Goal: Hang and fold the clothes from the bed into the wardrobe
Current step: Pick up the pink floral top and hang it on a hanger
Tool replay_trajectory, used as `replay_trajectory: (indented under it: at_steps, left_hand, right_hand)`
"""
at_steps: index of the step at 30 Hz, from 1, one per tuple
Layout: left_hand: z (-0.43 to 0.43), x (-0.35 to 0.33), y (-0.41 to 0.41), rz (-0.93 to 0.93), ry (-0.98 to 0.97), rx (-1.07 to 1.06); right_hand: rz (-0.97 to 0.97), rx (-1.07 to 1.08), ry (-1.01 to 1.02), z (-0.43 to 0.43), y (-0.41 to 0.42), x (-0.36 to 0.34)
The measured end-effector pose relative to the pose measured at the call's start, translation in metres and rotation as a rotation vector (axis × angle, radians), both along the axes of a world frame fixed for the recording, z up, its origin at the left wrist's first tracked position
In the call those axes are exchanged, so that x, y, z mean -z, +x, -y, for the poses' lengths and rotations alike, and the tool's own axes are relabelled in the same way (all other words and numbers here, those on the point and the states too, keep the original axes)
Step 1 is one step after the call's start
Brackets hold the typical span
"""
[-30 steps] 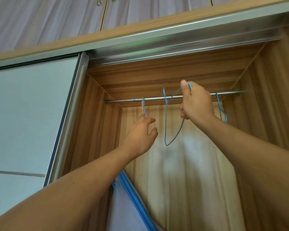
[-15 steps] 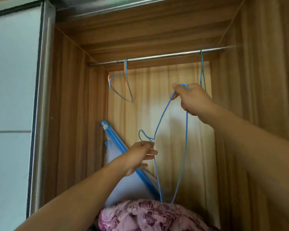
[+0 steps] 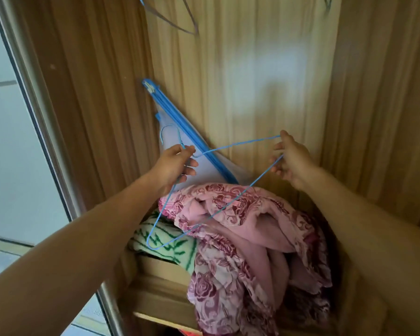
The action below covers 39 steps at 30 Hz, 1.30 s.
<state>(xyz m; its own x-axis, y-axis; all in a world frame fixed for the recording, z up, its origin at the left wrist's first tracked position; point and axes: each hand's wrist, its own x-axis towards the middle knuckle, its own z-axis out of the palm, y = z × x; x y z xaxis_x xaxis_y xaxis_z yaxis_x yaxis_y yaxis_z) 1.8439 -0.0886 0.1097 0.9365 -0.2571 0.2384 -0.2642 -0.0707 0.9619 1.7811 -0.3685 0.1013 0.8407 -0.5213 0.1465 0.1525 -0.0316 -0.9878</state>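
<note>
A thin blue wire hanger [image 3: 238,144] stretches between my two hands inside the open wardrobe. My left hand [image 3: 174,163] grips it just below its hook. My right hand [image 3: 292,160] pinches the opposite corner between the fingers. The hanger's lower loop hangs down in front of a pink rose-patterned blanket [image 3: 243,229] piled on a wooden shelf [image 3: 160,304]. No garment is on the hanger.
A green-and-white patterned blanket [image 3: 170,241] lies under the pink one. A blue-edged pale bag [image 3: 180,132] leans against the wardrobe back. Another wire hanger [image 3: 177,23] dangles at the top. The sliding door frame [image 3: 41,132] stands at the left.
Both hands have brought the blue hanger down from the rail to blanket height. It now lies spread between them, and the view has tilted downward.
</note>
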Motion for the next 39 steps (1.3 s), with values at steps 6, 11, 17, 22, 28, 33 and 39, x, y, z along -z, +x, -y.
replay_trajectory:
  at_steps: [6, 11, 17, 22, 28, 33, 39]
  left_hand:
    - [0.003, 0.028, 0.014, 0.028, 0.156, 0.007]
    - [0.004, 0.04, 0.031, 0.187, 0.394, 0.071]
    - [0.028, 0.041, 0.034, 0.335, 0.55, 0.168]
    - [0.067, 0.037, 0.035, 0.376, 0.502, 0.16]
    - [0.101, 0.059, 0.045, 0.413, 0.357, 0.228]
    - [0.101, 0.08, 0.065, 0.402, 0.183, 0.325]
    - [0.099, 0.079, 0.073, 0.249, 0.109, 0.529]
  right_hand:
    - [-0.069, -0.048, -0.453, 0.016, 0.011, 0.082]
    - [-0.53, -0.176, -0.99, 0.049, 0.0, 0.124]
    - [-0.35, 0.187, -0.974, 0.045, 0.007, 0.097]
    - [-0.264, 0.263, -1.052, 0.0, 0.015, 0.031]
    - [-0.23, -0.024, -0.738, -0.038, 0.012, 0.008]
    - [-0.408, -0.213, -0.675, -0.01, 0.007, 0.018]
    - [-0.311, -0.291, -1.059, -0.01, 0.027, 0.065]
